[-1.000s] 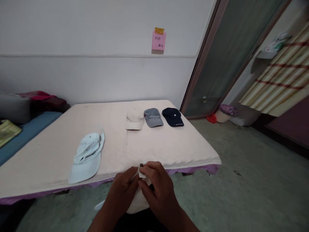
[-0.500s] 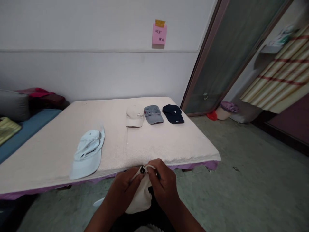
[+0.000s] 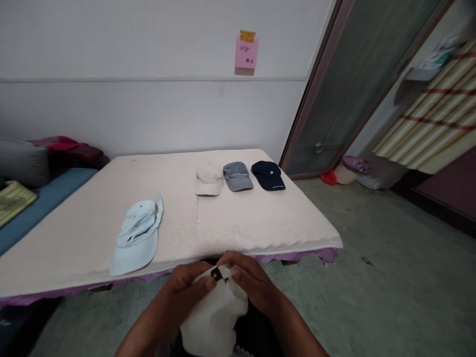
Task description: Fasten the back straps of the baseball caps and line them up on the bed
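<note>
Close to my body, beyond the bed's front edge, a white cap (image 3: 213,320) is held between both hands. My left hand (image 3: 184,287) pinches its band, thumb beside a small dark buckle or tab (image 3: 215,273). On the other side of that fastening, my right hand (image 3: 253,282) grips the band with bent fingers. The hands partly hide the cap's rim. A light blue cap (image 3: 136,240) lies crumpled on the bed to the left. Farther back, a cream cap (image 3: 208,181), a grey cap (image 3: 238,177) and a navy cap (image 3: 268,175) sit in a row.
The bed (image 3: 186,223) has a pale cover with purple cloth under its edge. Pillows (image 3: 24,163) and folded cloth are at far left. A pink note (image 3: 246,53) is taped on the wall. A sliding door (image 3: 349,84) and a bin (image 3: 349,171) stand right.
The white cap has turned so more of its crown shows, and the dark fastening lies flatter toward me. Both hands have shifted their hold along the band. The caps on the bed stayed put.
</note>
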The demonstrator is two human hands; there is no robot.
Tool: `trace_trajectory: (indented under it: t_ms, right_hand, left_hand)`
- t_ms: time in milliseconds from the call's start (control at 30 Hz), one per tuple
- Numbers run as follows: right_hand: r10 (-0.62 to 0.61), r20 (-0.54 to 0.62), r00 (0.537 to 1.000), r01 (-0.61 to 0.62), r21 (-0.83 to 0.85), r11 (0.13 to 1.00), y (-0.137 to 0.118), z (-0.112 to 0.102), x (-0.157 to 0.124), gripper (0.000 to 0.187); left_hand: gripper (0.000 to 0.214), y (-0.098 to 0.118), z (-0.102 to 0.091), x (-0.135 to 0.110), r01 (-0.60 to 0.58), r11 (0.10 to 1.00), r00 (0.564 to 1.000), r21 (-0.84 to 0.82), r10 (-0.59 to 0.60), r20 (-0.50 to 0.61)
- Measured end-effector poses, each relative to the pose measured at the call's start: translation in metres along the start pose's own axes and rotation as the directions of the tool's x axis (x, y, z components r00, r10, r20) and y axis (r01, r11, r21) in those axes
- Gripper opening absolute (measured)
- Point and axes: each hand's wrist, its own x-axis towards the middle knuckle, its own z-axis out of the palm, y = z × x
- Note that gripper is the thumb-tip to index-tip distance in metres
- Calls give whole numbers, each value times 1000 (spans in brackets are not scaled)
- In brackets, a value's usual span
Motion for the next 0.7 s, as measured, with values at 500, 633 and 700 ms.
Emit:
trace_trajectory:
  t_ms: [500, 633, 700]
  right_hand:
    - [292, 26, 956, -256, 561, 787, 27, -2, -24, 47]
    - [357, 59, 932, -306, 658, 689, 43, -1, -37, 37]
    - [393, -60, 918, -238, 709, 664, 48, -2, -34, 33]
  left_hand:
    - [30, 9, -13, 3, -64, 801, 898, -595, -214, -384]
    - [36, -7, -20, 15, -57, 788, 852, -612, -281, -442]
    - [40, -18, -25, 16, -75, 812, 809, -579, -290, -511]
